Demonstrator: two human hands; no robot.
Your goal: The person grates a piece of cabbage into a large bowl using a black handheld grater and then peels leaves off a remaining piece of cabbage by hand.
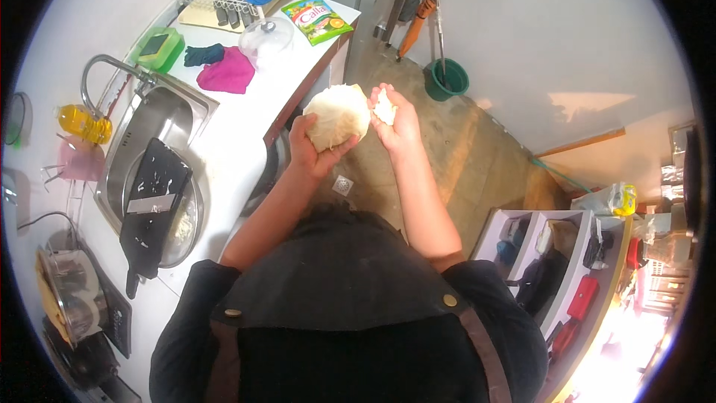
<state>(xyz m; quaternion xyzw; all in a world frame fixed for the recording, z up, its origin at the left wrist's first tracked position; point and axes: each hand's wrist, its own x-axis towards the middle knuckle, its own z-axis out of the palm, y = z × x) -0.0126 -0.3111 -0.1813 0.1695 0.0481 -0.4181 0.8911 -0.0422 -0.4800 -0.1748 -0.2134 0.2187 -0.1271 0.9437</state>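
Observation:
My left hand (321, 151) grips a large, round, pale food item (337, 115), perhaps a cabbage head, from below and its left side. Just to the right, my right hand (396, 120) holds small pale pieces (385, 106) between its fingers and palm, close beside the round item. Both hands are raised in front of the counter's edge. On the counter at left, a black cutting board (154, 179) with white scraps lies across a metal bowl (193, 224), and a knife blade (151, 204) rests across the board. Pale shreds (182, 229) show inside the bowl.
A steel sink (162, 115) with a curved faucet (103, 61) is at left. Pink cloth (227, 71), a clear lid (268, 36) and a Calla packet (317, 19) lie on the counter. A green bucket (446, 79) stands on the floor; an open shelf unit (531, 235) is at right.

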